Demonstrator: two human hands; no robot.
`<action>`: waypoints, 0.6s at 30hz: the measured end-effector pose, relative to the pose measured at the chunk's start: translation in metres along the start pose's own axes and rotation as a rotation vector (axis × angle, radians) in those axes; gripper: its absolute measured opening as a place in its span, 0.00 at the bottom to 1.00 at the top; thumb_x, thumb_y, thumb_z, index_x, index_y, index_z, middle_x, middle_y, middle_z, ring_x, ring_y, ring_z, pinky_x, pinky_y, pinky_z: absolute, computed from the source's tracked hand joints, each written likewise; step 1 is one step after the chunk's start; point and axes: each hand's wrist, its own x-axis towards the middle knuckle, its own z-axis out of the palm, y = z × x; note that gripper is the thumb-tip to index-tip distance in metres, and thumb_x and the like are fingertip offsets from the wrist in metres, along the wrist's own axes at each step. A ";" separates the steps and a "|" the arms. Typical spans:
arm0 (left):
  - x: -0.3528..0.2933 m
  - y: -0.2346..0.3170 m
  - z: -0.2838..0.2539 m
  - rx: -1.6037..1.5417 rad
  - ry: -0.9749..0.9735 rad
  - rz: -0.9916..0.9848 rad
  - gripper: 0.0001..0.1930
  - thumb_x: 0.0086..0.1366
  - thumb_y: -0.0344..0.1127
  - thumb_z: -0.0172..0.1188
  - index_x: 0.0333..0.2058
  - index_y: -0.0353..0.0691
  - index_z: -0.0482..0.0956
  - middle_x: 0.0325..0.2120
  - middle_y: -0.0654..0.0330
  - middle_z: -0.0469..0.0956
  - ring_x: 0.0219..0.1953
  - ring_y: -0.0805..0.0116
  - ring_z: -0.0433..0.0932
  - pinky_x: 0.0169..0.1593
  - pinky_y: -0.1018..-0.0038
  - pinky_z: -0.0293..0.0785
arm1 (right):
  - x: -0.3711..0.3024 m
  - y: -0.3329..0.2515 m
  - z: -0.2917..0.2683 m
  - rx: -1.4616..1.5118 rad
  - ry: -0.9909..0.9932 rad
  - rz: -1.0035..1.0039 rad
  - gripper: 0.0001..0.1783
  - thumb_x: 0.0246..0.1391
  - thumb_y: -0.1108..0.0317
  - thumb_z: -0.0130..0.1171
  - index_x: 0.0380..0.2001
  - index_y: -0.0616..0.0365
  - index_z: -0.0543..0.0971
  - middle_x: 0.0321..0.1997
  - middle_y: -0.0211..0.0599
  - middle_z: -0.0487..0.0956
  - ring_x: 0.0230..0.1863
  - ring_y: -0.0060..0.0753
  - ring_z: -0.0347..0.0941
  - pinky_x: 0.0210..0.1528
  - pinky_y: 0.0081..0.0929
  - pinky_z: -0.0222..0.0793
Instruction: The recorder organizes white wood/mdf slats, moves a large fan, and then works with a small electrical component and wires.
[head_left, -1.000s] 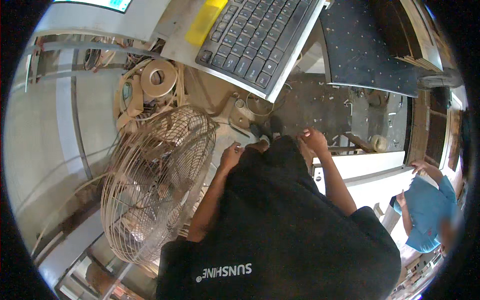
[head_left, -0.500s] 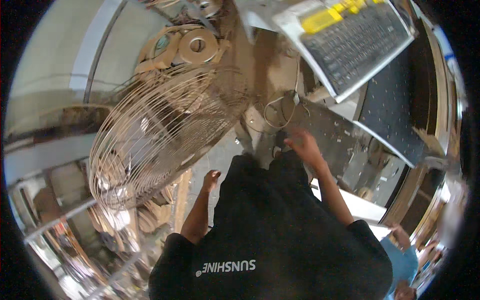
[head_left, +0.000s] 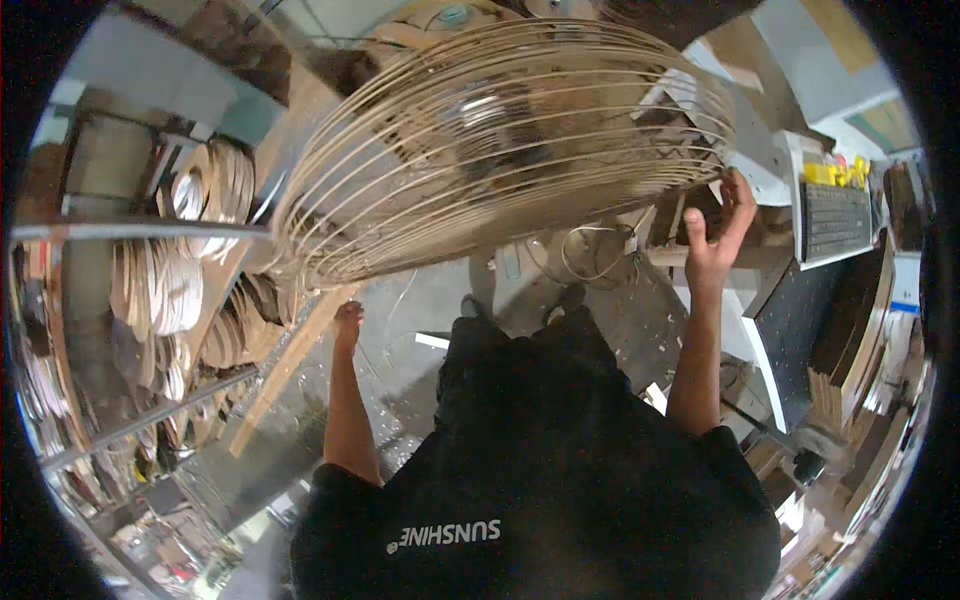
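A large fan with a dusty wire cage (head_left: 520, 215) spans the space in front of me, its motor showing dark through the wires. My right hand (head_left: 715, 240) is raised at the cage's right end, thumb and fingers apart. Its fingertips reach the edge of the wires; whether they touch I cannot tell. Lower down, my left hand (head_left: 349, 316) hangs just below the cage's left end, small in view, fingers curled in with nothing seen in them.
To the right, a black keyboard (head_left: 838, 220) lies on a white surface beside yellow items (head_left: 835, 172). Rolls of edge strip (head_left: 165, 285) fill a rack at left, near a long wooden board (head_left: 290, 375). A looped cable (head_left: 592, 255) lies on the floor ahead.
My view has turned right, so the fan cage now stands across the front. My right hand has risen to the cage's right end; my left hand is now below its left end.
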 end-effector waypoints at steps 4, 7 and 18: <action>0.016 -0.067 -0.008 -0.121 -0.009 0.064 0.18 0.70 0.41 0.56 0.51 0.36 0.82 0.40 0.58 0.85 0.42 0.67 0.82 0.45 0.70 0.78 | -0.011 -0.013 0.014 -0.094 0.083 0.031 0.42 0.59 0.60 0.71 0.70 0.64 0.63 0.66 0.47 0.63 0.66 0.47 0.64 0.71 0.43 0.58; -0.004 -0.120 0.001 -0.204 0.017 0.024 0.16 0.69 0.39 0.56 0.48 0.36 0.84 0.38 0.57 0.85 0.41 0.67 0.83 0.44 0.70 0.79 | -0.010 -0.026 0.014 -0.339 0.145 -0.020 0.38 0.60 0.63 0.70 0.68 0.64 0.65 0.64 0.49 0.65 0.64 0.46 0.64 0.71 0.44 0.59; -0.082 -0.246 0.047 0.113 0.071 0.293 0.18 0.67 0.45 0.64 0.46 0.35 0.84 0.35 0.52 0.86 0.35 0.62 0.84 0.40 0.66 0.81 | 0.013 -0.071 0.058 -0.244 0.302 -0.320 0.31 0.68 0.55 0.64 0.62 0.68 0.70 0.59 0.49 0.69 0.59 0.44 0.68 0.65 0.44 0.62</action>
